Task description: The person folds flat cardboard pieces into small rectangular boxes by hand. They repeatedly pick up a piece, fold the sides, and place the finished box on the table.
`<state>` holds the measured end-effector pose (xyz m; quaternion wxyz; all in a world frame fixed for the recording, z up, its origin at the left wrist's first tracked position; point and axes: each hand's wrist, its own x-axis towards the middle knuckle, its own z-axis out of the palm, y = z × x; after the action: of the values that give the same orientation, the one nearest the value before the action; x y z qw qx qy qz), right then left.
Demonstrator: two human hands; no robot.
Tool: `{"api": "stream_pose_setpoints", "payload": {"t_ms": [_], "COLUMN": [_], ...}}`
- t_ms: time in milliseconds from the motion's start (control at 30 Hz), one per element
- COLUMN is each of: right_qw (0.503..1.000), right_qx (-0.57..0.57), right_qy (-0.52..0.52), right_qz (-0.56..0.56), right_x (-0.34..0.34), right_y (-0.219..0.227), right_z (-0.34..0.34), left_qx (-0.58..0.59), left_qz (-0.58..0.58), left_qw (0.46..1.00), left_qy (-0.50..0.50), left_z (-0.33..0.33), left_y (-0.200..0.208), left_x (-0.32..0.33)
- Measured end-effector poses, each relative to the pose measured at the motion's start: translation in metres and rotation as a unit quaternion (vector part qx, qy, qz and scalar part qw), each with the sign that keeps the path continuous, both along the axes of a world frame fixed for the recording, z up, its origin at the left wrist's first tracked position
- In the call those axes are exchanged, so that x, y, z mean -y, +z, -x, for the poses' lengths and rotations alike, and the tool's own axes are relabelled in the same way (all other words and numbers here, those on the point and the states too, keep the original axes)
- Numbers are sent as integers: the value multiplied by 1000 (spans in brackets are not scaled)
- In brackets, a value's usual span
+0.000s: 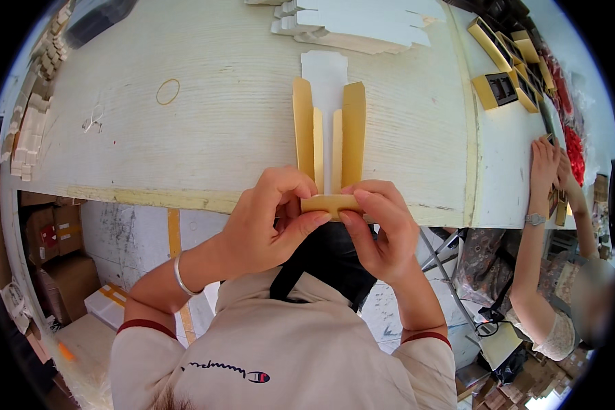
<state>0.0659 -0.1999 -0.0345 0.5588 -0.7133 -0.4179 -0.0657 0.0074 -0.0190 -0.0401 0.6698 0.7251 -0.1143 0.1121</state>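
A part-folded gold cardboard box lies at the table's near edge, its white inner face up and its gold side flaps standing. My left hand pinches the left end of the box's near end flap between thumb and fingers. At the right end of the same flap, my right hand grips with its thumb below and fingers above. Both hands are closed on the card, close together in front of my body. The far end of the box, a white tongue, lies flat on the table.
White flat card blanks are stacked at the far side. A rubber band lies on the left of the table. Gold boxes with dark inserts stand at the right, where a co-worker's hands are busy. Folded card pieces line the left edge.
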Motion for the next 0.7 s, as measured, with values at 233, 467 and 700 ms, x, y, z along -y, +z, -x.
{"api": "stream_pose_setpoints", "payload": {"t_ms": [233, 467, 700], "right_qw": [989, 997, 968], "right_qx": [101, 49, 89], "right_qy": [-64, -55, -158], "right_qz": [85, 22, 173], "right_x": [-2, -10, -2], "right_y": [7, 3, 16], "right_z": [-7, 0, 3], "left_qx": [-26, 106, -28], "left_qz": [-6, -234, -206], "left_qw": [996, 959, 978], "left_qy": [83, 121, 13], "left_z": [4, -6, -7], "left_y": [3, 6, 23], "left_x": [15, 10, -8]}}
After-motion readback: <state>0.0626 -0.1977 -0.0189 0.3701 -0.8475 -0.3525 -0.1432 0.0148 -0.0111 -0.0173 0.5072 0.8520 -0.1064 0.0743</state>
